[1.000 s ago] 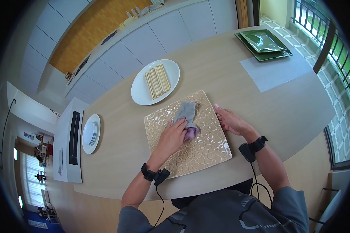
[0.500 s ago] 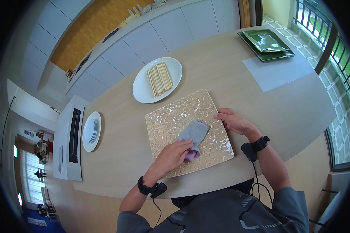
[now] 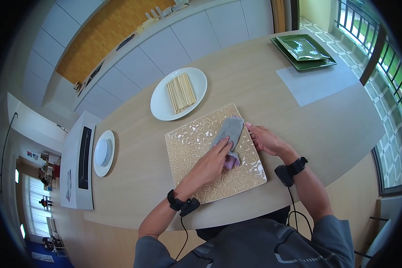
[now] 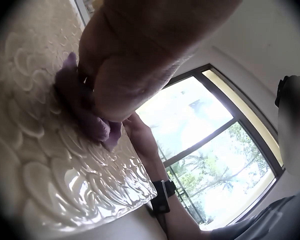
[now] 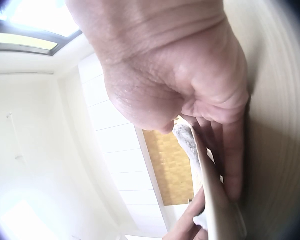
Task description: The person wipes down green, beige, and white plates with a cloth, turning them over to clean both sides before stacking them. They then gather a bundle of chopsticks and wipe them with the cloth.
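Note:
A square beige plate [image 3: 187, 147] with a raised, glossy swirl pattern lies on the table in front of me. My left hand [image 3: 212, 163] presses a folded grey and purple cloth [image 3: 232, 129] onto its surface, fingers laid out over the cloth. In the left wrist view, the purple side of the cloth [image 4: 90, 120] bunches out beneath the palm. At the plate's right edge, my right hand [image 3: 265, 139] grips the rim. The right wrist view has its fingers [image 5: 233, 160] under the plate [image 5: 212, 200] and the thumb at the edge.
Beyond the plate, a white oval plate [image 3: 158, 105] carries a row of pale sticks [image 3: 181, 94]. Small white dishes [image 3: 102, 152] sit stacked on another white plate [image 3: 112, 145] at left. Two green square plates [image 3: 328, 64] and a pale sheet [image 3: 310, 89] lie at the far right.
The left hand and cloth first came down toward the plate's near side, then slid up and right toward its right edge. The right hand has stayed at the rim.

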The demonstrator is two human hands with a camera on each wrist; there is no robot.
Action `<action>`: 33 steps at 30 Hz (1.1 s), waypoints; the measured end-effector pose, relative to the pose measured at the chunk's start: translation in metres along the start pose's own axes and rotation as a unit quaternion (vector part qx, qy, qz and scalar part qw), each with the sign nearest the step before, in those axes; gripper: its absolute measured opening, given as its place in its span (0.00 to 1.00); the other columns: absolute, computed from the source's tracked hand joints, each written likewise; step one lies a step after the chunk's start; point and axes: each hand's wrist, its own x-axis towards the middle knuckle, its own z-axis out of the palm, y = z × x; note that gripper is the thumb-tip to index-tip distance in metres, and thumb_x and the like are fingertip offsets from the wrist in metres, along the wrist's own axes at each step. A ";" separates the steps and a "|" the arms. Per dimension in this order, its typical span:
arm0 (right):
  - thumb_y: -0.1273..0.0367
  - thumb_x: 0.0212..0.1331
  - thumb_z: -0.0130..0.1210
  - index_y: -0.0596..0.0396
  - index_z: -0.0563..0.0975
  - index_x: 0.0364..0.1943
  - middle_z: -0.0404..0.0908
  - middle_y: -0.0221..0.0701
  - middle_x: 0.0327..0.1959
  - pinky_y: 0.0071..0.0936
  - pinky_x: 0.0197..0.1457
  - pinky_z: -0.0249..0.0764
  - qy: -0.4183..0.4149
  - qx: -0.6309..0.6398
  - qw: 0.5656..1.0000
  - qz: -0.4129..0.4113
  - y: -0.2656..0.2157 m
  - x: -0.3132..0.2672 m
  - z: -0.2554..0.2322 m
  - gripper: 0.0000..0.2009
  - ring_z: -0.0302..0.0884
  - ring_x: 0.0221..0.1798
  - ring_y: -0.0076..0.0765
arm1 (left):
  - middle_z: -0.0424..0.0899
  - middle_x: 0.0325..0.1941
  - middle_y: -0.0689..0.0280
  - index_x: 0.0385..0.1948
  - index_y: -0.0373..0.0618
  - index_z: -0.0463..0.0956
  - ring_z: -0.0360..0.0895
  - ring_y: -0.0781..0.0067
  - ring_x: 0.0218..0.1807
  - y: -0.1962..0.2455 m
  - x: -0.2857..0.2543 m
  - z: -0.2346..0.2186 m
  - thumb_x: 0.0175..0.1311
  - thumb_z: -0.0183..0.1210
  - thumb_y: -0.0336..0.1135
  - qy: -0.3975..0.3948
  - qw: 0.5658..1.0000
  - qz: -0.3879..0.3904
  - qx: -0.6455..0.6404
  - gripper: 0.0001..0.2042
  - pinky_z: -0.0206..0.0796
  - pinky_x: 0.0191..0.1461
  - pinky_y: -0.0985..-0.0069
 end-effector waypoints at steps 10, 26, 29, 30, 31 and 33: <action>0.60 0.75 0.48 0.57 0.72 0.60 0.82 0.32 0.50 0.27 0.49 0.81 0.002 -0.082 0.997 0.009 -0.004 -0.004 0.002 0.18 0.81 0.47 0.25 | 0.67 0.72 0.48 0.63 0.36 0.69 0.63 0.48 0.73 -0.035 0.008 -0.011 0.69 0.50 0.25 0.086 0.990 -0.017 0.111 0.21 0.54 0.77 0.56; 0.69 0.70 0.52 0.59 0.70 0.64 0.83 0.31 0.51 0.25 0.47 0.81 -0.024 -0.071 0.997 -0.022 0.002 -0.001 -0.002 0.20 0.82 0.47 0.22 | 0.76 0.65 0.53 0.57 0.39 0.77 0.71 0.52 0.68 -0.059 -0.066 -0.036 0.68 0.53 0.25 0.109 0.981 -0.119 0.106 0.16 0.61 0.74 0.61; 0.69 0.70 0.52 0.59 0.70 0.64 0.83 0.31 0.51 0.26 0.47 0.80 -0.021 -0.076 0.997 -0.021 0.002 0.000 -0.002 0.20 0.82 0.47 0.22 | 0.77 0.64 0.52 0.56 0.40 0.77 0.71 0.52 0.68 -0.046 -0.080 -0.040 0.68 0.53 0.25 0.097 0.984 -0.130 0.072 0.16 0.62 0.74 0.62; 0.69 0.70 0.52 0.59 0.70 0.64 0.83 0.31 0.51 0.26 0.48 0.80 -0.019 -0.079 0.996 -0.020 0.002 0.000 -0.002 0.20 0.82 0.47 0.22 | 0.77 0.64 0.52 0.56 0.40 0.77 0.71 0.52 0.68 -0.042 -0.085 -0.041 0.68 0.53 0.25 0.098 0.984 -0.130 0.072 0.16 0.62 0.74 0.62; 0.69 0.70 0.52 0.59 0.70 0.64 0.83 0.31 0.51 0.26 0.48 0.80 -0.019 -0.080 0.996 -0.020 0.001 -0.001 -0.002 0.20 0.82 0.47 0.22 | 0.77 0.64 0.52 0.56 0.39 0.77 0.71 0.52 0.68 -0.038 -0.090 -0.043 0.67 0.53 0.25 0.081 0.986 -0.136 0.059 0.16 0.62 0.73 0.63; 0.69 0.70 0.52 0.59 0.70 0.63 0.82 0.31 0.51 0.26 0.48 0.80 -0.015 -0.080 0.996 -0.017 -0.001 -0.004 0.000 0.19 0.81 0.47 0.22 | 0.77 0.64 0.53 0.56 0.39 0.77 0.71 0.53 0.68 -0.027 -0.099 -0.046 0.67 0.54 0.25 0.064 0.987 -0.143 0.045 0.16 0.63 0.73 0.63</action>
